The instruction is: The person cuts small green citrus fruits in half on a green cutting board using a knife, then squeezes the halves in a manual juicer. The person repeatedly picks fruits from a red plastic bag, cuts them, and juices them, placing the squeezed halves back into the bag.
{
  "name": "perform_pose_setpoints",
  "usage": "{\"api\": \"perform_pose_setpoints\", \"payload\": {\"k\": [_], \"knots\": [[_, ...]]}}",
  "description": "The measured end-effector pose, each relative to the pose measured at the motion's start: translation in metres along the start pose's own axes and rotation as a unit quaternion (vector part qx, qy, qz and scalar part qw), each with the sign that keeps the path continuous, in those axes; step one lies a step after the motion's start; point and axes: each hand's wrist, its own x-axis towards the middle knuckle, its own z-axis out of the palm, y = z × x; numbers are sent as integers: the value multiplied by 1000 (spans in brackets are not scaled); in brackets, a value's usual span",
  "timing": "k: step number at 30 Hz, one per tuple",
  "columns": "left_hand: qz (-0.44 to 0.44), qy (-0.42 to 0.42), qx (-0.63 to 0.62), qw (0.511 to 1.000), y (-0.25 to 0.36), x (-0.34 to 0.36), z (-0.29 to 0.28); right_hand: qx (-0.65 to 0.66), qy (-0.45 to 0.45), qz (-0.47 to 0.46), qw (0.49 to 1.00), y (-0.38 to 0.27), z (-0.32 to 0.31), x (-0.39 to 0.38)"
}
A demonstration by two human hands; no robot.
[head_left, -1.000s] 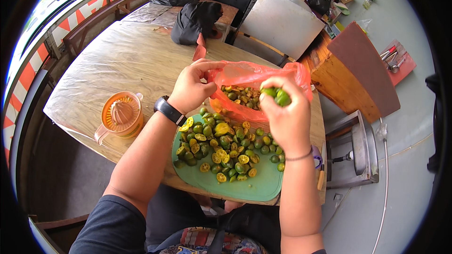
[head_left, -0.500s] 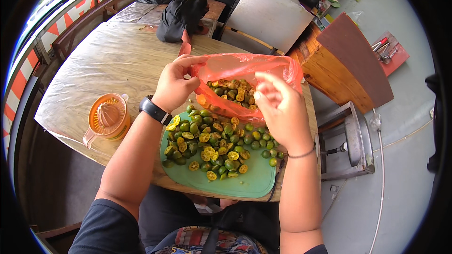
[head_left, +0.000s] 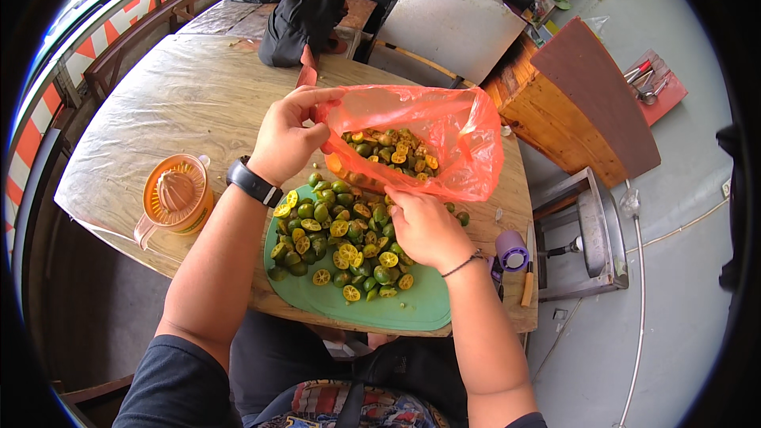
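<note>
My left hand [head_left: 289, 135] pinches the left end of a translucent red plastic bag [head_left: 468, 147], holding its mouth wide. Inside the bag lie cut green citrus halves [head_left: 400, 150] with orange flesh. My right hand [head_left: 428, 226] is palm down over the right part of the fruit pile, fingertips against the bag's near lower side; its other fingers are hidden, so its grip does not show. Many small halved green limes [head_left: 349, 246], some with cut faces up, are heaped on a green cutting board [head_left: 388, 313] below the bag.
An orange citrus juicer [head_left: 178, 194] stands on the table's left side. At the right edge are a purple roll-like object [head_left: 511, 252] and a knife with a wooden handle [head_left: 527, 289]. A black bag [head_left: 301, 28] sits at the far end, and a metal-framed stool [head_left: 590, 230] stands to the right.
My right hand has dropped from the bag's right side to its near lower side, over the fruit. The purple object and knife have come into sight. My left hand still holds the bag.
</note>
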Motion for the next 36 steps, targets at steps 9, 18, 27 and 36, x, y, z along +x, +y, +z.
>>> {"api": "perform_pose_setpoints", "payload": {"k": [9, 18, 27, 36], "knots": [[15, -19, 44, 999, 2, 1, -2, -29, -42, -74, 996, -26, 19, -21], [17, 1, 33, 999, 2, 1, -1, -113, 60, -110, 986, -34, 50, -22], [8, -10, 79, 997, -2, 2, -4, 38, 103, -78, 991, -26, 45, 0], [7, -14, 20, 1000, -1, -2, -2, 94, 272, -164, 944, -57, -16, 21]]}}
